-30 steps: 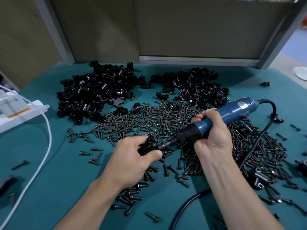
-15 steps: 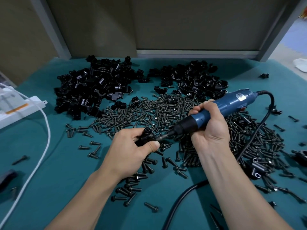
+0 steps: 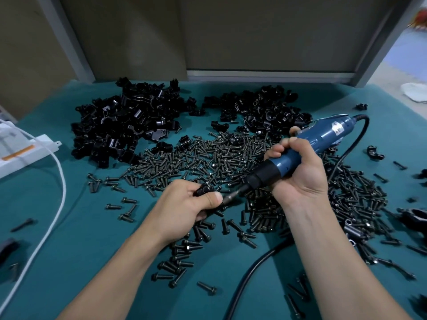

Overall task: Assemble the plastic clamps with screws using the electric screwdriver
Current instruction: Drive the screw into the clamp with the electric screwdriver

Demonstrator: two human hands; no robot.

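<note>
My left hand [image 3: 187,209] grips a black plastic clamp [image 3: 204,189] above the table, most of it hidden by my fingers. My right hand [image 3: 298,174] is wrapped around the blue electric screwdriver [image 3: 307,144], whose metal bit [image 3: 232,196] points down-left into the clamp beside my left thumb. A wide spread of black screws [image 3: 208,160] lies under and behind both hands. Two heaps of black clamp parts sit farther back, one at the left [image 3: 124,125] and one at the right [image 3: 261,114].
The screwdriver's black cord [image 3: 251,271] loops across the teal mat [image 3: 76,239] between my forearms. A white cable [image 3: 59,181] and a white box [image 3: 20,151] lie at the left edge. Loose clamps [image 3: 374,153] and screws are scattered at the right. A grey panel wall closes the back.
Both hands have stayed together with the bit held at the clamp. The view has shifted slightly, so the piles sit a little lower in the frame than half a second ago.
</note>
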